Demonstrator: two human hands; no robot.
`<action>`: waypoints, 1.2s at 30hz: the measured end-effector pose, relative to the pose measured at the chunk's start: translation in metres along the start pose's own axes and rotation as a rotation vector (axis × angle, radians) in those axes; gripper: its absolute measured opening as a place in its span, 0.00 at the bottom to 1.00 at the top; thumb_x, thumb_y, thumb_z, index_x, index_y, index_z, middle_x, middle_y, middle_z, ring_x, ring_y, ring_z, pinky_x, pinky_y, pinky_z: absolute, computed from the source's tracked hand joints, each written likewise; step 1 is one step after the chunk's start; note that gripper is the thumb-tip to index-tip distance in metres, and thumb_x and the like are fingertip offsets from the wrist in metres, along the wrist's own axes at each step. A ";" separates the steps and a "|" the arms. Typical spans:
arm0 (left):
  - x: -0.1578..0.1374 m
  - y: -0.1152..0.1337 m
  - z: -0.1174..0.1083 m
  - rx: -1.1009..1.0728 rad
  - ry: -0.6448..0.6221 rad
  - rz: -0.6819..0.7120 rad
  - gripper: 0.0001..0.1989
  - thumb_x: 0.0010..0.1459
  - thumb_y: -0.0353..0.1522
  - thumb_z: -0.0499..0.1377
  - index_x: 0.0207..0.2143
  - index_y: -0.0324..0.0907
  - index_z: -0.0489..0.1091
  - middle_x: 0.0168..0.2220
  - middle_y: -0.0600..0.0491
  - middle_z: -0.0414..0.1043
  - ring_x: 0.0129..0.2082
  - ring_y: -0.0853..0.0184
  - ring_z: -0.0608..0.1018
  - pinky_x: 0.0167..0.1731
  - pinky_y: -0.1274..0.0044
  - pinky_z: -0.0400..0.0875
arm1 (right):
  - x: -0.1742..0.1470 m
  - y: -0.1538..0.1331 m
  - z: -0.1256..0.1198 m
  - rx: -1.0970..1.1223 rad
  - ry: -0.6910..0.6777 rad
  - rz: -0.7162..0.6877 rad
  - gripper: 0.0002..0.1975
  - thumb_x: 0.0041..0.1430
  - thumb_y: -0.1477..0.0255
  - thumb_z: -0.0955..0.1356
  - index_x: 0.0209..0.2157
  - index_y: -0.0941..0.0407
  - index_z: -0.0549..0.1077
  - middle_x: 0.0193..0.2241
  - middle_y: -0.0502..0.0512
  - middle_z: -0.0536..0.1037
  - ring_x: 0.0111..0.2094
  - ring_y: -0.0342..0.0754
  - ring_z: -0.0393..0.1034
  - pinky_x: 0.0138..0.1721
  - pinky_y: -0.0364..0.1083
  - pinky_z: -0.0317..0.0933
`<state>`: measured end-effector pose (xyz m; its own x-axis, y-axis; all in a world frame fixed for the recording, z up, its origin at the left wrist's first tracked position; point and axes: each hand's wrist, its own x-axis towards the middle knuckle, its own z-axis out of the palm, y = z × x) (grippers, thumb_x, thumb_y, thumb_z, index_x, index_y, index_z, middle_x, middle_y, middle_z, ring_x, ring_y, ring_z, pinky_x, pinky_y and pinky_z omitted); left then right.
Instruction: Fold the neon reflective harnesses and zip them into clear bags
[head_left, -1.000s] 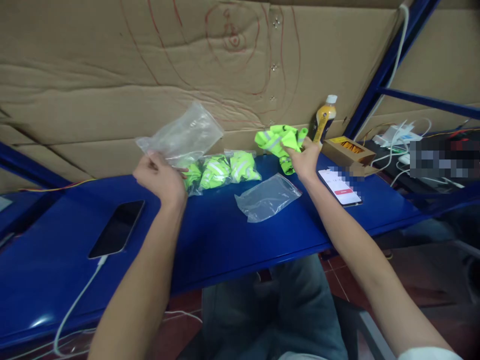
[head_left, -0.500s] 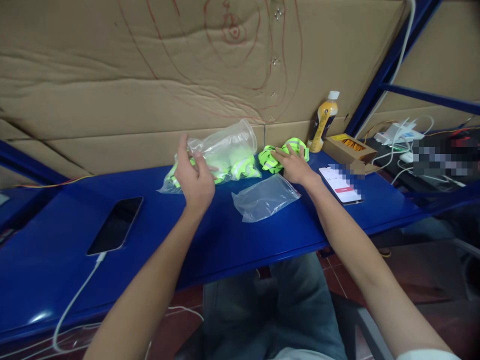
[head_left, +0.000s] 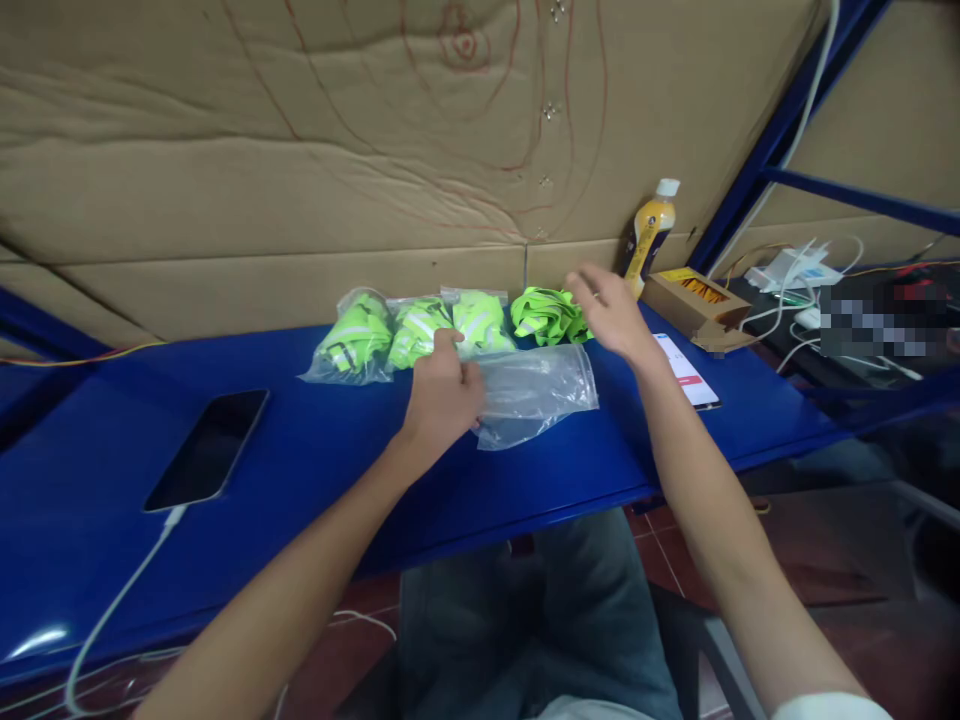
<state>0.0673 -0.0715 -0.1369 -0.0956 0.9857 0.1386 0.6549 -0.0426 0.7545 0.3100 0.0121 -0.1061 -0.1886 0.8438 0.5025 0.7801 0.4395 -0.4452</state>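
Blue is your table (head_left: 315, 430), with a cardboard wall (head_left: 187, 210) behind; your left fingers (head_left: 471, 385) hold a clear bag (head_left: 544, 385), your right fingers (head_left: 598, 278) are loosely parted.

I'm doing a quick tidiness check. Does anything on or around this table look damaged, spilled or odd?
No spill shows. The cardboard backing looks oddest: creased, with red lines scrawled across it. The rightmost neon bundle also differs, lying unbagged beside three bagged bundles.

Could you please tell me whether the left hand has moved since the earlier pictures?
Yes, the left hand has moved to the right, farther away from the black-screened phone.
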 end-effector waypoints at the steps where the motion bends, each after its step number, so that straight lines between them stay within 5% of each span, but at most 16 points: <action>1: -0.001 0.001 0.001 0.092 -0.002 0.024 0.25 0.64 0.26 0.53 0.63 0.37 0.63 0.21 0.56 0.71 0.20 0.55 0.81 0.24 0.69 0.78 | -0.010 -0.008 -0.004 -0.049 -0.094 -0.055 0.28 0.79 0.55 0.57 0.52 0.58 0.81 0.46 0.65 0.86 0.48 0.60 0.81 0.55 0.58 0.72; 5: -0.001 0.001 0.003 0.470 0.009 0.095 0.19 0.65 0.27 0.54 0.58 0.37 0.68 0.30 0.45 0.76 0.38 0.45 0.85 0.40 0.60 0.80 | -0.055 -0.034 -0.004 -0.314 -0.318 -0.251 0.40 0.72 0.42 0.64 0.68 0.60 0.73 0.66 0.75 0.75 0.64 0.74 0.71 0.63 0.68 0.67; 7: 0.000 0.002 0.002 0.516 -0.007 0.089 0.18 0.66 0.29 0.54 0.57 0.39 0.68 0.33 0.45 0.77 0.39 0.45 0.84 0.41 0.60 0.78 | -0.068 -0.035 0.001 -0.407 -0.347 -0.298 0.41 0.71 0.45 0.68 0.71 0.62 0.69 0.70 0.77 0.69 0.66 0.75 0.70 0.65 0.68 0.66; 12: 0.002 0.001 -0.009 0.341 0.052 0.206 0.20 0.63 0.26 0.52 0.57 0.41 0.66 0.20 0.58 0.63 0.26 0.56 0.76 0.36 0.68 0.71 | -0.063 -0.025 0.003 -0.431 -0.272 -0.317 0.40 0.71 0.42 0.66 0.65 0.63 0.74 0.58 0.75 0.75 0.56 0.70 0.75 0.58 0.64 0.70; 15: 0.003 -0.002 -0.021 0.354 0.106 0.246 0.19 0.62 0.27 0.52 0.55 0.42 0.69 0.21 0.57 0.64 0.26 0.56 0.76 0.38 0.67 0.73 | -0.050 -0.026 0.000 -0.398 -0.253 -0.379 0.38 0.71 0.42 0.65 0.59 0.62 0.77 0.49 0.70 0.78 0.54 0.68 0.74 0.60 0.62 0.67; 18: 0.000 0.000 -0.030 0.465 0.263 0.230 0.18 0.62 0.33 0.57 0.53 0.40 0.72 0.30 0.46 0.73 0.40 0.45 0.81 0.46 0.56 0.76 | -0.039 -0.031 0.007 -0.350 -0.301 -0.468 0.34 0.74 0.45 0.64 0.56 0.61 0.78 0.47 0.68 0.78 0.52 0.65 0.71 0.58 0.60 0.65; 21: -0.010 0.006 -0.027 0.536 0.367 0.387 0.19 0.64 0.38 0.59 0.53 0.37 0.73 0.48 0.34 0.76 0.60 0.33 0.75 0.58 0.45 0.71 | -0.034 -0.032 0.024 -0.379 -0.358 -0.544 0.32 0.75 0.47 0.63 0.55 0.62 0.78 0.47 0.70 0.77 0.51 0.65 0.69 0.55 0.60 0.65; 24: -0.020 0.003 -0.007 0.619 0.156 0.593 0.21 0.72 0.38 0.52 0.58 0.34 0.73 0.60 0.31 0.73 0.67 0.35 0.70 0.64 0.46 0.68 | -0.036 -0.028 0.035 -0.370 -0.399 -0.574 0.31 0.77 0.50 0.61 0.59 0.63 0.77 0.50 0.70 0.77 0.53 0.66 0.68 0.56 0.61 0.65; 28: -0.022 -0.017 0.022 0.681 -0.143 0.574 0.32 0.78 0.42 0.42 0.69 0.26 0.64 0.69 0.26 0.66 0.73 0.34 0.64 0.69 0.45 0.62 | -0.050 -0.031 0.026 -0.356 -0.401 -0.504 0.32 0.79 0.57 0.59 0.70 0.64 0.68 0.63 0.73 0.73 0.63 0.70 0.66 0.62 0.66 0.65; 31: -0.017 -0.026 0.028 0.730 -0.184 0.591 0.34 0.78 0.43 0.45 0.73 0.24 0.60 0.72 0.25 0.62 0.73 0.33 0.63 0.71 0.44 0.57 | -0.068 -0.045 0.017 -0.412 -0.299 -0.448 0.29 0.79 0.65 0.55 0.70 0.66 0.68 0.68 0.76 0.70 0.70 0.73 0.62 0.68 0.72 0.58; 36: -0.006 -0.031 0.023 0.762 -0.199 0.666 0.31 0.75 0.38 0.49 0.72 0.27 0.63 0.68 0.30 0.67 0.67 0.37 0.69 0.69 0.49 0.61 | -0.097 -0.046 0.034 -0.216 -0.402 -0.500 0.39 0.79 0.53 0.57 0.75 0.70 0.62 0.76 0.77 0.61 0.79 0.68 0.51 0.78 0.67 0.50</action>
<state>0.0653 -0.0727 -0.1759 0.5410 0.8122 0.2183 0.8376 -0.5438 -0.0528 0.2725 -0.0799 -0.1594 -0.7326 0.6221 0.2762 0.6351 0.7707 -0.0512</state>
